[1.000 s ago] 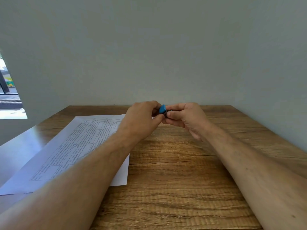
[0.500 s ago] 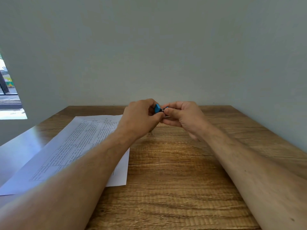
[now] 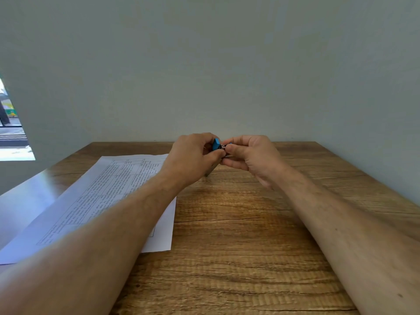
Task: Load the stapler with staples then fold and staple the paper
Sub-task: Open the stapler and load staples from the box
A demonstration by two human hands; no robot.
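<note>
Paper (image 3: 113,192): one printed sheet, flat on the left part of the table (image 3: 238,258), its right edge under the left forearm. Left hand (image 3: 191,158): raised above the far middle of the table, fingers curled around a small blue stapler (image 3: 216,144), thumb pressed at its lower end. Right hand (image 3: 250,155): directly beside the left, fingertips touching it, thumb and forefinger pinching the stapler's dark metal part. What else that pinch holds cannot be told.
</note>
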